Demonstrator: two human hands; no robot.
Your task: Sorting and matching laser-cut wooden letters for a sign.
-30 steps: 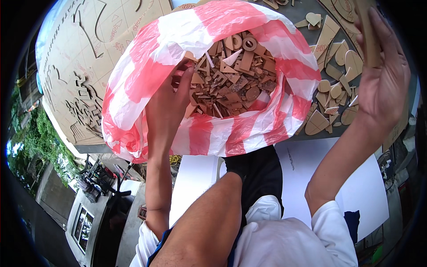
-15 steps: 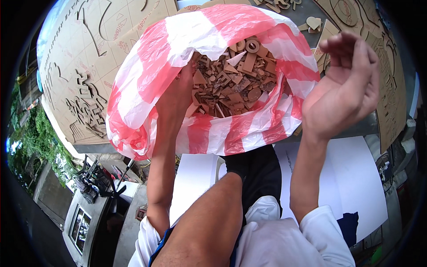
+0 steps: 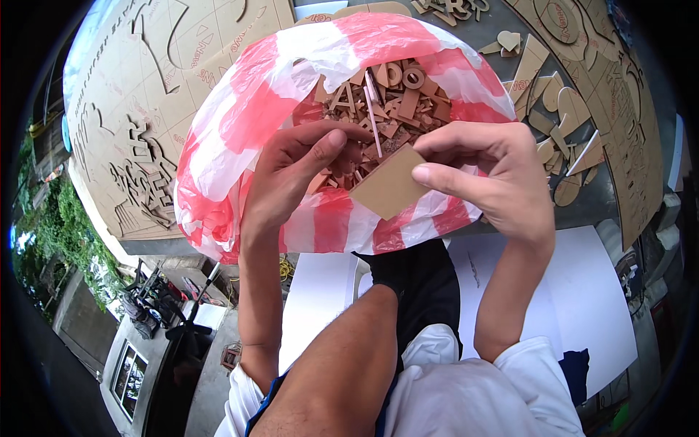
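Note:
Between the thumb and fingers of my right hand (image 3: 502,178) is a tan rectangular board offcut (image 3: 390,189), tilted over the bag's mouth. My left hand (image 3: 291,167) hovers just left of it, thumb apart from the bent fingers, nothing seen in its grip; part of its fingers is hidden. Beneath both hands stands a red-and-white striped plastic bag (image 3: 328,40), its mouth wide. Many small brown scraps (image 3: 419,102) fill it, among them letter shapes and rings. A thin pale strip (image 3: 373,120) sticks up from the scraps.
Large tan boards with cut-outs lie at the left (image 3: 95,146) and right (image 3: 611,116) of the dark table. Loose offcuts (image 3: 571,109) lie right of the bag, and cut letters (image 3: 142,171) on the left board. White sheets (image 3: 575,291) are below the table edge.
My right hand has come in from the right and now holds the board offcut. My left hand has come off the bag's left rim toward the middle. A pale strip now stands among the scraps.

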